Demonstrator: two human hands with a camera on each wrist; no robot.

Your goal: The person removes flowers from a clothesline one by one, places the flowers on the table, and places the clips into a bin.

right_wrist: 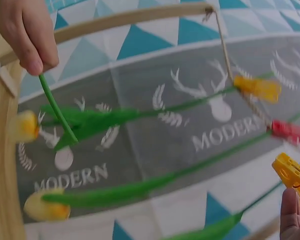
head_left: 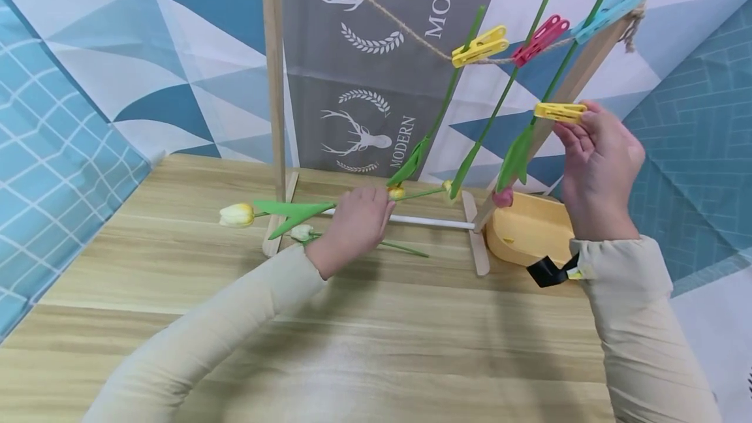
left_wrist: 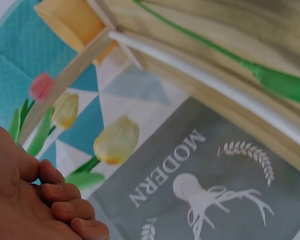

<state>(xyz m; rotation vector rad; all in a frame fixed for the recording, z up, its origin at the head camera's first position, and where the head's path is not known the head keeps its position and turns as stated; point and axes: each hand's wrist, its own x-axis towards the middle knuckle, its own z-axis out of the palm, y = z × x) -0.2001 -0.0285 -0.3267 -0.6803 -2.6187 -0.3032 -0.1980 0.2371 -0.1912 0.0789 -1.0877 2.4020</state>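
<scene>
My left hand holds a yellow-white tulip by its stem, low over the table, bloom pointing left. A white tulip lies on the table beneath that hand. My right hand pinches a yellow clothespin between thumb and fingers, near the frame's right post. From the twine three tulips hang bloom-down: a yellow one under another yellow clothespin, a second yellow one under a red clothespin, and a pink one under a blue clothespin.
A wooden frame, with a left post, a right post and a white crossbar, stands on the wooden table. Behind its right foot sits a yellow-orange container. Patterned cloth covers the backdrop.
</scene>
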